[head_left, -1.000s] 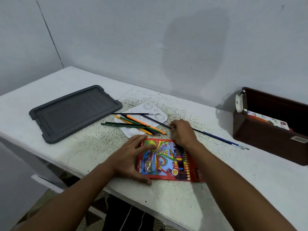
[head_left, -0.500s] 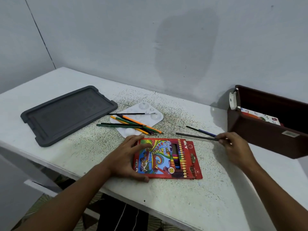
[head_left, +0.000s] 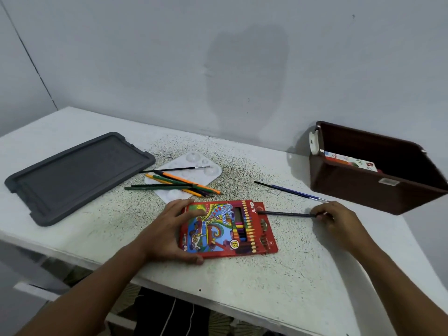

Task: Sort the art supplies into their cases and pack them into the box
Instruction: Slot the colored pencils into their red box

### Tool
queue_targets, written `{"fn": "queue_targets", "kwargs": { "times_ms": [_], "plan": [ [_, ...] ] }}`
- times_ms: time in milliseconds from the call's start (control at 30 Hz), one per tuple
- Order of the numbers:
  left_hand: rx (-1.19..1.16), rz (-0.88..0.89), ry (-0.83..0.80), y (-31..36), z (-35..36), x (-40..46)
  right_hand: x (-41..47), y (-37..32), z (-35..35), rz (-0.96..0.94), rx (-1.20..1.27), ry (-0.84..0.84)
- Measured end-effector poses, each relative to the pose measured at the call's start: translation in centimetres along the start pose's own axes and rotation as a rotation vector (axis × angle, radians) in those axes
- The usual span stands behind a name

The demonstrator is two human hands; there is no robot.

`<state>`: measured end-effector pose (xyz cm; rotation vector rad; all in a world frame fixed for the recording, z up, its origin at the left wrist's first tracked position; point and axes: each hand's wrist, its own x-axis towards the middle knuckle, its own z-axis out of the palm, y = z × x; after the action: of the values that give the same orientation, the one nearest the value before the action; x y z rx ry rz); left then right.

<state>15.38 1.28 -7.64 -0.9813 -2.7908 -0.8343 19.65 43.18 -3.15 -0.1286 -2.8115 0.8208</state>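
Red cardboard pencil case [head_left: 228, 229] lies flat near the front edge of the white speckled table [head_left: 278, 275]. The left hand [head_left: 167, 231] holds its left end, thumb under the near edge, fingers spread on top. The right hand [head_left: 337, 218] pinches a dark pencil [head_left: 286, 213], whose tip touches the case's upper right corner. Loose pencils [head_left: 179, 184] lie across a white palette [head_left: 189, 170]; a blue paintbrush [head_left: 291, 191] lies near the brown box [head_left: 373, 178]; a grey lid [head_left: 75, 175] lies at the left.
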Motion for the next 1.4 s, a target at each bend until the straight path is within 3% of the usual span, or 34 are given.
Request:
{"fn": "queue_targets", "kwargs": {
  "times_ms": [300,500,800,967,1167,1400],
  "plan": [
    [-0.020,-0.011,-0.005,-0.2,0.1,-0.1,0.2,-2.9,1.8,-0.080,0.021,-0.124],
    [-0.006,-0.026,-0.028,-0.3,-0.1,-0.5,-0.2,-8.2,4.9,-0.066,0.276,-0.255],
    [-0.013,-0.031,0.002,-1.3,-1.1,-2.5,0.2,-10.8,7.7,-0.147,0.208,-0.290],
    [-0.012,-0.069,-0.025,-2.2,-2.1,-3.7,1.0,-12.0,8.1,-0.155,0.230,-0.394],
    [-0.005,-0.128,-0.010,-2.7,-2.6,-4.2,3.5,-14.7,9.5,-0.219,0.130,-0.287],
    [0.015,-0.152,0.007,-2.4,-2.6,-4.0,6.3,-19.6,12.7,-0.423,-0.050,-0.249]
  ]
}}
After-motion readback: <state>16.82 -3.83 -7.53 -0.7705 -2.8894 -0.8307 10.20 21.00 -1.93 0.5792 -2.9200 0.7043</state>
